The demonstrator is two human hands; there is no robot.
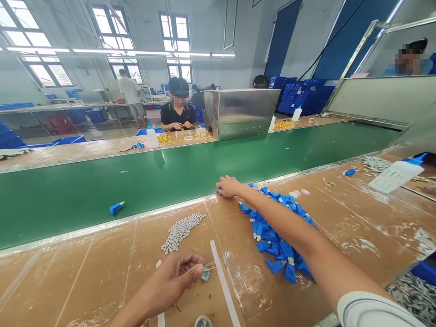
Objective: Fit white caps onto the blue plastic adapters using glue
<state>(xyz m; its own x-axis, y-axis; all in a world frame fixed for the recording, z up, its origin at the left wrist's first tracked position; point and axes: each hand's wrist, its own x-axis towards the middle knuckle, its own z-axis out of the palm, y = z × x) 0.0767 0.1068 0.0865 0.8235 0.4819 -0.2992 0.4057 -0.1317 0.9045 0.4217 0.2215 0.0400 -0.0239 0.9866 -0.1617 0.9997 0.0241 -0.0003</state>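
My left hand [179,278] is closed in a pinch on a thin stick [211,268], low over the table. Just beneath its fingertips is a small bluish blob [205,275] on the brown surface. My right arm reaches across a heap of blue plastic pieces [272,243], many with pale tips. At the near edge of the green conveyor belt [85,186], my right hand [229,186] has its fingers curled; whatever they hold is hidden. A pile of small grey-white beads [182,232] lies between my left hand and the belt.
One blue piece [116,208] lies on the belt at left. White strips [225,284] and a small round cup [203,321] are near my left hand. A glue bottle [395,176] lies at right. Across the belt, a person [178,106] sits by a metal box [247,113].
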